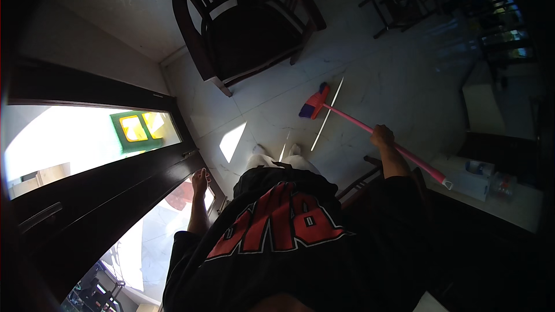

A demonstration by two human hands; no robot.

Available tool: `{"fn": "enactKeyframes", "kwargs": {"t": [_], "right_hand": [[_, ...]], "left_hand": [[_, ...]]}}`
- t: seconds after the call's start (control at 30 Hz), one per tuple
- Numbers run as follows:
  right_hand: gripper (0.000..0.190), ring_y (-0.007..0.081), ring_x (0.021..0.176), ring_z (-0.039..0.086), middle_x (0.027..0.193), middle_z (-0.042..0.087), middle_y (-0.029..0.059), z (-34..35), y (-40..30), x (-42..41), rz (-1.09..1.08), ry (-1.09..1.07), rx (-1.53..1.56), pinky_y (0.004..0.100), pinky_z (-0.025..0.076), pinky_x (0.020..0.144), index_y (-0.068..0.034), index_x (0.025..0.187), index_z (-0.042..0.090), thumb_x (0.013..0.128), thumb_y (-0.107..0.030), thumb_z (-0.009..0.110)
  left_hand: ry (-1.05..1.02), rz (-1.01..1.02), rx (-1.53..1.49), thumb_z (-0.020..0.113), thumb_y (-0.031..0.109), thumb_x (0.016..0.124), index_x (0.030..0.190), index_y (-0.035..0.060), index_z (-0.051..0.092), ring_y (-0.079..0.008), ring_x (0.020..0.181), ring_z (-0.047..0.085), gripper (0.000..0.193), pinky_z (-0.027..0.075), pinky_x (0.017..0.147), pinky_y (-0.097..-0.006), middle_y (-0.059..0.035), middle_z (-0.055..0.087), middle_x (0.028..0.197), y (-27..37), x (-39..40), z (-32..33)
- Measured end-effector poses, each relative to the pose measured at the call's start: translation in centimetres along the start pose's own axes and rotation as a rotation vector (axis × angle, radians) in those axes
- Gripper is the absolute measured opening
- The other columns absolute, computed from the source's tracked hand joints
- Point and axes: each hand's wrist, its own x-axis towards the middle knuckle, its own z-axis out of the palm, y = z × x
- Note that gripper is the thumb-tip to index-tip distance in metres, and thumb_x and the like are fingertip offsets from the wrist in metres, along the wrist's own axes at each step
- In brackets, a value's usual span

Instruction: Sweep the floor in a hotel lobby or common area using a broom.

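My right hand [382, 136] is closed around the pink handle of a broom [349, 119], partway along its length. The handle's upper end, with a white hanging loop, slants out past my forearm. At the far end, the red and purple broom head [315, 103] rests on the tiled floor [269, 91] in front of my feet. My left hand [200, 180] hangs at my side, fingers loosely bent and apart, with nothing seen in it. It is nearest to the edge of a dark wooden door [173, 169]; whether it touches the door cannot be told.
A dark wooden armchair [256, 34] stands ahead, by the wall. Another wooden chair [401, 2] is farther off at upper right. On the right, a light tabletop [527, 206] carries a white box [470, 182] and a clear plastic bottle [503, 185]. Sunlight streaks the floor.
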Motion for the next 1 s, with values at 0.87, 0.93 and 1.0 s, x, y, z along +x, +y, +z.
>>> {"fn": "enactKeyframes", "kwargs": {"t": [0.87,0.93,1.0], "right_hand": [[0.023,0.0302,0.081,0.059,0.081,0.061,0.0140,7.1,-5.8,17.0,-0.356,-0.017,0.384,0.0421,0.047,0.071,-0.008,0.088,0.059,0.081,-0.027,0.049],[0.023,0.0308,0.082,0.059,0.083,0.061,0.0132,7.9,0.6,16.8,-0.239,-0.030,0.400,0.0422,0.047,0.072,-0.010,0.089,0.060,0.080,-0.028,0.049],[0.024,0.0297,0.085,0.060,0.088,0.062,0.0121,6.1,7.5,16.1,-0.084,-0.158,0.299,0.0409,0.050,0.072,-0.010,0.092,0.060,0.080,-0.027,0.050]], "left_hand": [[-0.142,0.091,0.308,0.050,0.031,0.086,0.100,-0.0002,0.053,-0.0167,0.060,0.059,0.034,0.047,0.052,-0.0271,-0.0126,0.061,0.077,18.6,-1.7,14.5],[-0.187,0.168,0.261,0.050,0.030,0.086,0.098,-0.0006,0.055,-0.0173,0.061,0.060,0.034,0.047,0.052,-0.0269,-0.0116,0.061,0.077,18.7,-0.2,16.8],[-0.265,0.159,0.388,0.050,0.036,0.083,0.092,0.0000,0.058,-0.0199,0.064,0.061,0.038,0.048,0.058,-0.0312,-0.0139,0.062,0.080,19.5,0.6,19.4]]}}
